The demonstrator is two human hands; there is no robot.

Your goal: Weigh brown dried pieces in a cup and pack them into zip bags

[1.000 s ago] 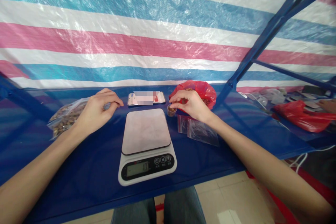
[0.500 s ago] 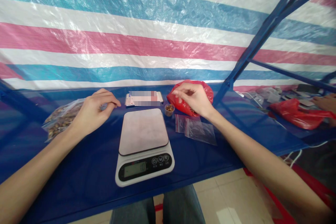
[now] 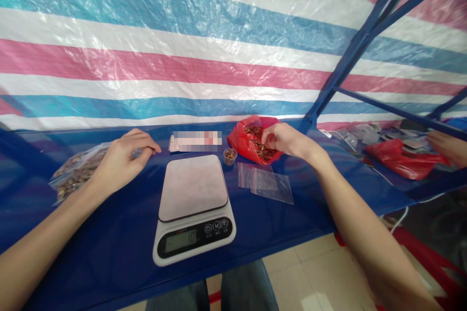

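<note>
The right hand [image 3: 286, 140] reaches into the open mouth of the red bag [image 3: 251, 143], fingers bunched down among the brown nuts [image 3: 260, 148] as if pinching some, though whether any are actually gripped cannot be told. The left hand [image 3: 118, 160] rests on the bench [image 3: 109, 243] with fingers loosely curled, holding nothing, its fingertips near the edge of a clear bag of nuts [image 3: 73, 175] lying at the left. Just left of the red bag stands a small cup [image 3: 229, 156] with a few nuts in it, beside the far right corner of the scale [image 3: 193, 206], whose platform is bare. Flat clear pouches [image 3: 264, 182] lie in front of the red bag, and a phone [image 3: 195, 141] lies behind the scale. Far right, another person's hand [image 3: 447, 148] is near a second red bag [image 3: 403, 163]. The risk I see: the red bag is soft and slumped, so a snagged wrist could tip it and scatter nuts over the bench, and the cup is light enough to be knocked over by a passing hand. Half a second ago the right hand hovered above the bag with fingers lifted; a second ago it was at the cup. The left hand has barely shifted.
</note>
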